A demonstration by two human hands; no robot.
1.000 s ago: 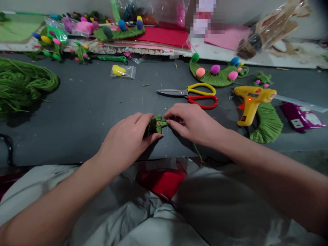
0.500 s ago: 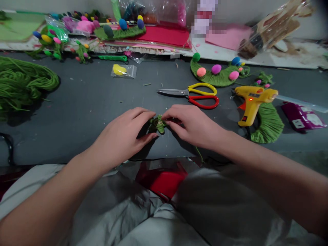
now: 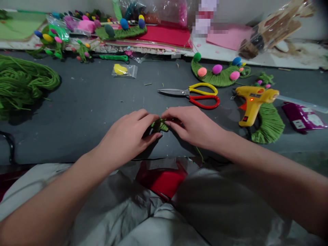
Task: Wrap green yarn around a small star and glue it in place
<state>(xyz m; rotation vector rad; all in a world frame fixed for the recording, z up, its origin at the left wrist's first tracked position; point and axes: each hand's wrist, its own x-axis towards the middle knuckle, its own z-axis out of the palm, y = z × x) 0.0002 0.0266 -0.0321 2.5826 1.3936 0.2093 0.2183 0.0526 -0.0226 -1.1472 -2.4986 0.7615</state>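
Observation:
A small green yarn-wrapped star sits between my two hands, low over the grey table near its front edge. The thumb and fingertips of my right hand pinch its right side. My left hand curls around the left side, its fingertips at the star and its thumb just below. Part of the star is hidden behind the fingers. From under my right hand a green yarn strand hangs over the table edge. Scissors with one yellow and one red handle lie just beyond my hands.
On the right, a yellow glue gun rests by a green yarn-wrapped crescent and a purple packet. Another crescent carries coloured balls. Green yarn is heaped at left. A small bag holds something yellow.
The star has turned between my fingers, and its points now face differently. My left hand has come slightly right, closer around it; the right hand has barely moved.

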